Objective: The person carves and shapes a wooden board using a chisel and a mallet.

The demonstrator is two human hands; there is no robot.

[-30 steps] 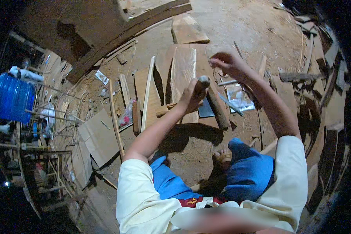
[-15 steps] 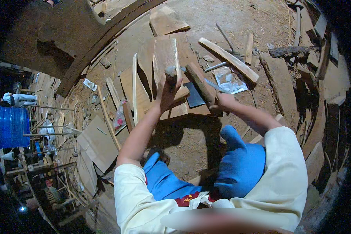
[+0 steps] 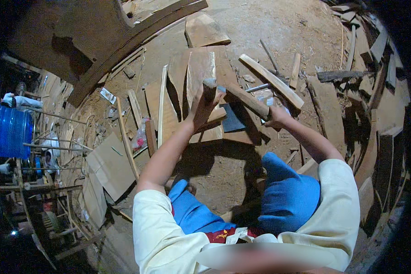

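Observation:
My left hand (image 3: 202,106) is wrapped round a short upright tool with a blunt, greyish top (image 3: 209,83); its lower end is hidden by the hand. Just below that hand a piece of wood (image 3: 216,115) lies across the pale board (image 3: 201,75). My right hand (image 3: 278,116) grips one end of a thick wooden club (image 3: 247,101). The club slants up and left, its far end close to the tool's top. Under the club lies a dark flat sheet (image 3: 234,119).
A light wooden strip (image 3: 274,82), a metal rod (image 3: 259,88) and a printed packet lie at right. Planks and offcuts are heaped along the right edge. A cardboard sheet (image 3: 113,165) lies at left, near a big blue water bottle (image 3: 9,130). A large dark panel (image 3: 73,45) fills the upper left.
The club's far end has swung left and closer to the upright tool, while my right hand has shifted slightly right. The whole view has also shifted a little. Both holds stay the same.

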